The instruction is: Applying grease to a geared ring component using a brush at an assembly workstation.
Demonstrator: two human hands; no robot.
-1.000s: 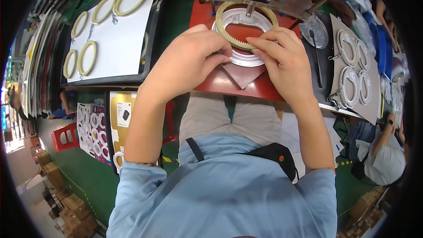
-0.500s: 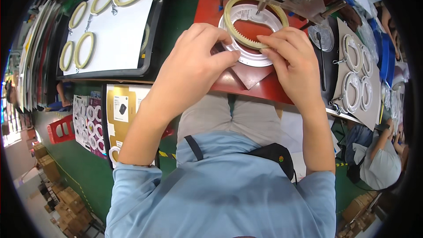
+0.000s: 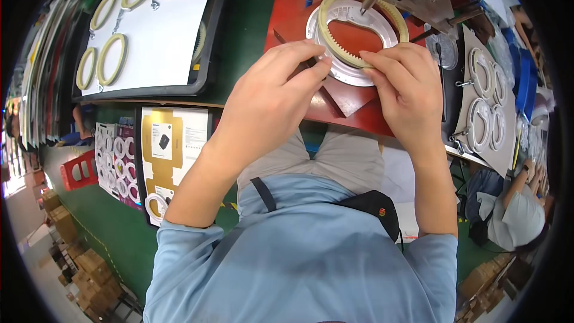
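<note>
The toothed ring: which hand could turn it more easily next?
Probably the right hand. Its fingertips rest on the toothed ring at its near edge, over the white plate. The left hand pinches a dark thin tool beside the ring, so it looks busy.

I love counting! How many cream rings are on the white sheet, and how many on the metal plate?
Plain rings on the sheet: 5
Toothed ring on the plate: 1
Total: 6
</note>
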